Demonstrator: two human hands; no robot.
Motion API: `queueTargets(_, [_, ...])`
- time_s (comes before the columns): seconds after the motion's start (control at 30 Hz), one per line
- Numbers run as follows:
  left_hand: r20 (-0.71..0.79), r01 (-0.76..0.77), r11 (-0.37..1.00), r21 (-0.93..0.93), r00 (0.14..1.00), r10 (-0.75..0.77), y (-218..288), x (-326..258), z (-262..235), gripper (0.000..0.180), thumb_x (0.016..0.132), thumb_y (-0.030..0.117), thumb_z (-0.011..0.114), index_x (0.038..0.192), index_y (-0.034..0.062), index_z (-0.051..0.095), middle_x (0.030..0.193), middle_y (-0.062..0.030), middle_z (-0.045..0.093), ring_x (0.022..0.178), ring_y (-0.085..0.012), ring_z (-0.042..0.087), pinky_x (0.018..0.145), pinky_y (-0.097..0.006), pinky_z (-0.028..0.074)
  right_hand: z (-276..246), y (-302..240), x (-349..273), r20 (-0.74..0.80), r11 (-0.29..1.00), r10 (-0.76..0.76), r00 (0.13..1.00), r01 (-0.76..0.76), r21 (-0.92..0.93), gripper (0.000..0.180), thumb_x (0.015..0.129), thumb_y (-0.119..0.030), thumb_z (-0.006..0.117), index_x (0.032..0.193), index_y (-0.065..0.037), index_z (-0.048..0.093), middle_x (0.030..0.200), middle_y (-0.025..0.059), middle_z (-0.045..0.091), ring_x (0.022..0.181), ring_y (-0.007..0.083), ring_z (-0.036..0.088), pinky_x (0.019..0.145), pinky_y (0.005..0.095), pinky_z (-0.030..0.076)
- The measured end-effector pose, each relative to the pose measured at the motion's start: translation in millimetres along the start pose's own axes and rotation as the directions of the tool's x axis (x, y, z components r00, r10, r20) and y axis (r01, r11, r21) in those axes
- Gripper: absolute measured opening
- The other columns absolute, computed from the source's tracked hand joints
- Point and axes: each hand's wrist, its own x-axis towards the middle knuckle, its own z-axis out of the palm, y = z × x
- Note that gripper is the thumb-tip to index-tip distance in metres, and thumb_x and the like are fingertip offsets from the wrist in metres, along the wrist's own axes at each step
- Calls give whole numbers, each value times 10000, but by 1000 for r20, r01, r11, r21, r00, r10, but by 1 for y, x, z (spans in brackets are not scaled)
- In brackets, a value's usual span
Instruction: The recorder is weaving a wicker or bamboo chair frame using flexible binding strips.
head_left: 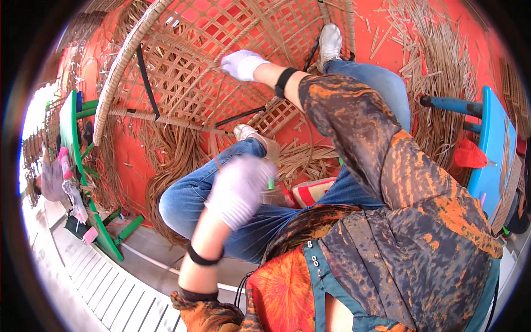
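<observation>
A large open-weave rattan piece [188,61] with a thick wrapped rim stands tilted in front of me, its lattice crossed by thin strips. My right hand [243,65], in a white glove, is at the middle of the lattice with its fingers curled closed; what they pinch is hidden. Nearer to me, over my bent knee, my left hand [240,191] is also gloved in white and smeared by motion, so its fingers do not show clearly. A thin rattan strand [311,141] loops down between the lattice and my legs.
Long loose rattan strips [171,177] lie on the red floor covering [130,191], with another heap [437,72] at the right. A green bench [83,171] stands at the left, a blue stool [492,149] at the right. My shoes touch the woven piece's lower edge.
</observation>
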Motion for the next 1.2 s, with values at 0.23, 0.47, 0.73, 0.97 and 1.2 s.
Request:
queueTargets(0.23, [61,136,48,-990,699,-713,-226,111,21,289,895,181,522,1160,93,597,942,-33,622,813,-148,575,640,-304,473,6,2,-20,-46,981,58,997,-48,189,330,887,-349,463,1022,-114,651,959,168,652,914,319,621,845,419,468])
queueTargets(0.47, [-300,-90,312,-946,610,-734,-206,157,56,339,827,-81,517,1148,-14,599,1020,-77,647,933,-146,583,847,-255,441,8,10,-22,-138,961,225,964,-197,196,320,862,-393,544,991,-136,683,1004,135,661,944,310,627,834,425,488])
queueTargets(0.73, [-286,98,452,-887,652,-702,-227,153,53,273,846,-15,542,1108,-79,585,1005,-98,656,920,-145,589,829,-278,458,22,-13,1,-56,845,495,867,-466,262,396,836,-462,580,969,-109,699,984,135,676,957,321,637,853,407,507])
queueTargets(0.97, [-357,598,801,-26,743,-567,-194,138,33,232,888,204,523,1025,41,615,1029,-244,603,951,-399,585,864,-439,458,6,-6,-33,-398,949,252,882,-305,-76,463,857,-408,571,1102,-18,614,1161,211,601,1101,347,571,938,479,437])
queueTargets(1.2, [250,200,927,317,925,-285,-48,118,27,218,816,232,579,929,58,649,962,-184,651,827,-303,656,727,-419,503,41,23,-12,382,178,304,873,-446,877,292,827,-321,677,960,-61,672,826,78,681,678,195,614,667,342,492])
